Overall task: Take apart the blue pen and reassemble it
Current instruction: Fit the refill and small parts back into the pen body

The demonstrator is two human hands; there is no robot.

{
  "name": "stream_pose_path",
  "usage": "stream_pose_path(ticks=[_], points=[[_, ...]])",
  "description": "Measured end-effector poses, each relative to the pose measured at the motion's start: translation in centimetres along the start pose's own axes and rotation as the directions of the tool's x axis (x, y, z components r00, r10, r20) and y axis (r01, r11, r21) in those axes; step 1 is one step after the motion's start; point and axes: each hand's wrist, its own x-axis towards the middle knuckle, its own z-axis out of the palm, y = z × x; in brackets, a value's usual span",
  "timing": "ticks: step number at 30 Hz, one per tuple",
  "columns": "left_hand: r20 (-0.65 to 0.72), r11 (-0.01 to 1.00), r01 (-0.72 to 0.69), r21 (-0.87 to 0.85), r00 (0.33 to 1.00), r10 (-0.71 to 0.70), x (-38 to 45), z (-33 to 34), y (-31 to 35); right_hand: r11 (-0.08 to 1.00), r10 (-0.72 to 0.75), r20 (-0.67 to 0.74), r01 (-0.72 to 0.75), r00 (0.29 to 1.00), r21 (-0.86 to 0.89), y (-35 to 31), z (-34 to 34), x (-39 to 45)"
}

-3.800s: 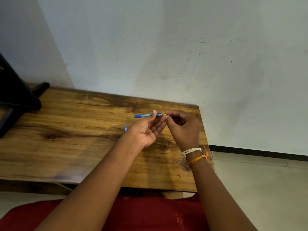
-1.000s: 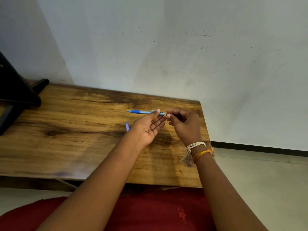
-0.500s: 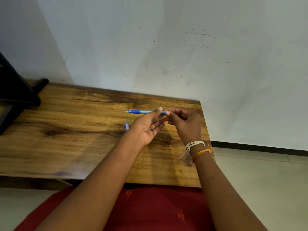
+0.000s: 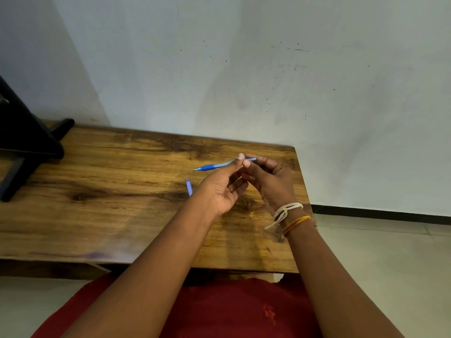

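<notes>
- Up above the right part of the wooden table (image 4: 102,215), held in the air: blue pen (image 4: 220,165), nearly level, tip pointing left, rear end reaching right to the fingers.
- Pinched near its rear half by the left hand (image 4: 219,189), thumb and forefinger on the barrel, remaining fingers loosely curled, palm turned up and toward the right.
- Gripped at the rear end by the right hand (image 4: 272,184), fingers curled in around it; exact contact of the fingertips too small to tell.
- Lying flat on the table just left of the left wrist: small blue pen piece (image 4: 189,187), apart from both hands.
- Tied round the right wrist: white cord (image 4: 285,211) and orange thread band (image 4: 296,223).
- Standing at the left edge of the table: black stand (image 4: 26,140).
- Below, near the front edge: red cloth (image 4: 219,313).
</notes>
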Motion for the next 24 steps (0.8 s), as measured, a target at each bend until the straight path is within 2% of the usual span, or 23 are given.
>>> stream_pose_path(ticks=[6,11,14,18,24], points=[[-0.002,0.999,0.035,-0.014,0.999,-0.035,-0.19,0.09,0.32,0.998,0.023,0.0,-0.023,1.0,0.058,-0.58,-0.14,-0.06],[-0.073,0.986,0.035,-0.163,0.996,-0.047,-0.02,-0.27,0.28,0.998,0.015,-0.076,-0.011,0.997,0.062,-1.02,-0.64,0.08],[-0.036,0.99,0.048,-0.132,0.998,-0.053,-0.11,-0.18,0.07,0.997,0.002,-0.046,0.002,0.999,0.077,-0.96,-0.31,-0.01],[-0.005,0.993,0.108,-0.049,0.994,-0.109,-0.32,0.22,-0.5,0.996,-0.06,-0.003,0.06,0.998,-0.067,-0.67,0.34,-0.09],[-0.135,0.99,0.135,0.043,0.982,-0.129,-0.01,-0.54,0.08,0.926,-0.245,-0.081,0.209,0.966,-0.316,-0.98,-0.4,0.11]])
